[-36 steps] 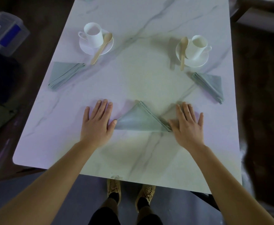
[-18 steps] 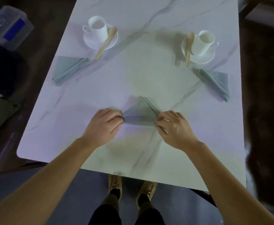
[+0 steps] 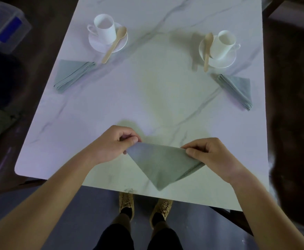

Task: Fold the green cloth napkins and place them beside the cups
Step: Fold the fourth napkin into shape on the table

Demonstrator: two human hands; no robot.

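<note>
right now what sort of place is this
Probably a dining area, maybe at home: a marble-look table set for tea with a left cup and right cup, and a folded left napkin and right napkin beside them.

Held napkin (image 3: 162,165), pinched by left hand (image 3: 111,147) and right hand (image 3: 208,156): matt green woven cloth, soft, faintly creased. The same matt cloth is seen in the left folded napkin (image 3: 73,73) ahead-left of the left hand and the right folded napkin (image 3: 237,91) ahead of the right hand, with layered edges shown. Counter (image 3: 147,98) under both hands: marble-look slab, smooth, slight sheen, grey veins. Left cup (image 3: 105,28), right cup (image 3: 223,44), left saucer (image 3: 97,46), right saucer (image 3: 225,63), all far ahead: white glazed ceramic, glossy. Left spoon (image 3: 115,44), right spoon (image 3: 207,51): pale wood, matt. Box (image 3: 5,26) far left of the left hand: translucent plastic, smooth.
</note>
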